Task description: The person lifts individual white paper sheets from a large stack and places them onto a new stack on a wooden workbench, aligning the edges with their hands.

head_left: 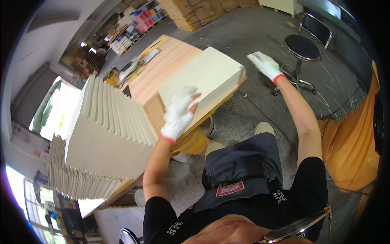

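A thick block of cream paper sheets (205,73) lies on a light wooden table (140,87). At its near left corner is my left hand (178,114), in a white knit glove with a red cuff and bare fingertips. Its fingers are apart and slightly blurred, with nothing seen in them; whether they touch the paper I cannot tell. My right hand (266,66), gloved the same way, hangs in the air past the block's right end. Its fingers are stretched out and hold nothing. Close to my left arm rises a tall pile of cream paper in stepped bundles (109,134).
Tools and packaging (132,69) lie at the table's far left edge. A black round stool (302,47) stands at the right, near an orange cloth (351,144). Cardboard boxes (203,10) are stacked at the back. A bucket (210,127) sits under the table edge.
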`<control>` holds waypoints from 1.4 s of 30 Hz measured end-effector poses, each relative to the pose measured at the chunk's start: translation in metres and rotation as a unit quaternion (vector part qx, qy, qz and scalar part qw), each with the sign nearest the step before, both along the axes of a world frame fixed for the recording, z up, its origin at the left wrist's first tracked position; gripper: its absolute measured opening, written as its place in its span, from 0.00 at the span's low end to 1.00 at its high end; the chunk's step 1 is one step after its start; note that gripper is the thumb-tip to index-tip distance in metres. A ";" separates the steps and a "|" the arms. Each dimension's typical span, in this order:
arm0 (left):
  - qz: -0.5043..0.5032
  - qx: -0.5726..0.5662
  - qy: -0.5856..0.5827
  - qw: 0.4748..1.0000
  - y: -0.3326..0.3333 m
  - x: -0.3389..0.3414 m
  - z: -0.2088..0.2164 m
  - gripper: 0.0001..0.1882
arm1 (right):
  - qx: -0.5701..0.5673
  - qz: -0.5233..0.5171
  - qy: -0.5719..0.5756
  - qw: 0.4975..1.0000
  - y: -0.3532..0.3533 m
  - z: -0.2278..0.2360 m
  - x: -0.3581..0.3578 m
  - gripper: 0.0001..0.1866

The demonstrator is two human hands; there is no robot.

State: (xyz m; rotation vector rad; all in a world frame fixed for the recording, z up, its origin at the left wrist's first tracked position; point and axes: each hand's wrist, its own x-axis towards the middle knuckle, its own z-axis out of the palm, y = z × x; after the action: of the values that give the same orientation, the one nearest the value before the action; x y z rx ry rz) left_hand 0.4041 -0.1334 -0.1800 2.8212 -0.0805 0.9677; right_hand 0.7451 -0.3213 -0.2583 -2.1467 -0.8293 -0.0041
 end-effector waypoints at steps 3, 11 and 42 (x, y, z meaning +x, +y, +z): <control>0.008 -0.014 0.059 0.998 0.022 0.104 -0.036 0.15 | -0.042 -0.006 -0.021 0.999 -0.001 -0.015 -0.005 0.38; 0.057 -0.074 0.198 0.976 0.028 0.196 -0.058 0.17 | -0.094 0.054 -0.210 0.972 0.021 -0.013 -0.006 0.29; -0.051 -0.352 0.162 0.921 0.028 0.203 -0.080 0.21 | 0.142 -0.017 0.078 0.987 0.057 -0.034 -0.018 0.29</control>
State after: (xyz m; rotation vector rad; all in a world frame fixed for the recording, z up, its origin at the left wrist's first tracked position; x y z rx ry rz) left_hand 0.6067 -0.1058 -0.2596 2.2280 0.1344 0.3763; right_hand 0.7273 -0.2641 -0.2924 -1.8657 -0.6596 0.0259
